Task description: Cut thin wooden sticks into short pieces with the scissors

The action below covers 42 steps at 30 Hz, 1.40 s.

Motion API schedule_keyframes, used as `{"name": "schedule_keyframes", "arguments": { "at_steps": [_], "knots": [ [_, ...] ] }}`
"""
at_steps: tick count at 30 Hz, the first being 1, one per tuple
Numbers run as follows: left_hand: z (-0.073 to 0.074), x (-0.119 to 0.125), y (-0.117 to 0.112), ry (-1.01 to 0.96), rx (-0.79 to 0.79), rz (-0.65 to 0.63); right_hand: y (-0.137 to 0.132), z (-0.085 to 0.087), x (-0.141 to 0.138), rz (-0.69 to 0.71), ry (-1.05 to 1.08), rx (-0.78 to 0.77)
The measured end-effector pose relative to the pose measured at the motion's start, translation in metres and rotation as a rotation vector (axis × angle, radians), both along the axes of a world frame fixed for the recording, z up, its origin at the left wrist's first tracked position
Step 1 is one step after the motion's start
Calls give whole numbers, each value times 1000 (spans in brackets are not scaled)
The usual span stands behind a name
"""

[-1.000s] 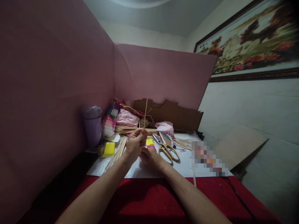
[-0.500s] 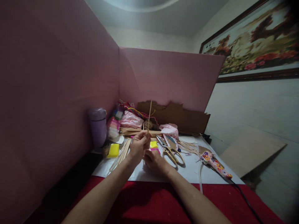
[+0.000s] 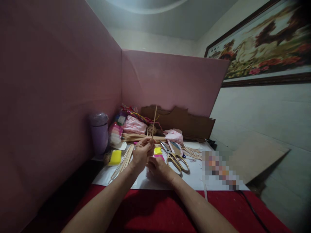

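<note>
A thin wooden stick [image 3: 155, 120] stands almost upright, pinched between the thumb and fingers of my left hand [image 3: 143, 152]. A second, shorter stick tip shows just left of it. My right hand [image 3: 156, 166] is lower and closer to me, its fingers closed at the stick's lower end, which they mostly hide. Gold-handled scissors [image 3: 176, 160] lie open to the right of my hands. Beside my left wrist lies a loose bunch of wooden sticks [image 3: 125, 161]. Yellow and magenta packets [image 3: 157, 151] lie just behind my right hand.
A purple lidded cup [image 3: 99, 136] stands at left, near a yellow block [image 3: 115, 157]. Behind are more sticks [image 3: 131, 138], pink cloth [image 3: 134, 124], twine [image 3: 152, 130] and torn cardboard [image 3: 177, 121]. A blurred-out tool [image 3: 220, 170] with a black cord lies right, on white sheeting.
The whole view has shifted slightly, so things appear a little further left. My hands keep the same grip and the stick stays nearly upright.
</note>
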<state>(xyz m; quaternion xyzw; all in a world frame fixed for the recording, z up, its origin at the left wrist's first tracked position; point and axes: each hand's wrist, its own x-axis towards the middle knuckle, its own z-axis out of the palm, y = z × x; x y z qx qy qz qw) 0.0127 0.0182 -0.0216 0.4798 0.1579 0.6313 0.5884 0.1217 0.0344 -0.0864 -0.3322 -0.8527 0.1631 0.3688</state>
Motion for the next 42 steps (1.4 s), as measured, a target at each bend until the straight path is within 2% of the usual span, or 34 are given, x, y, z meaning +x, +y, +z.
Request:
{"name": "schedule_keyframes", "arguments": {
  "at_steps": [14, 23, 42],
  "knots": [
    [0, -1, -1, -5, -16, -2, 1, -3, 0, 18, 29, 11],
    [0, 0, -2, 12, -10, -3, -5, 2, -1, 0, 27, -9],
    [-1, -1, 0, 4, -1, -14, -3, 1, 0, 31, 46, 55]
  ]
}}
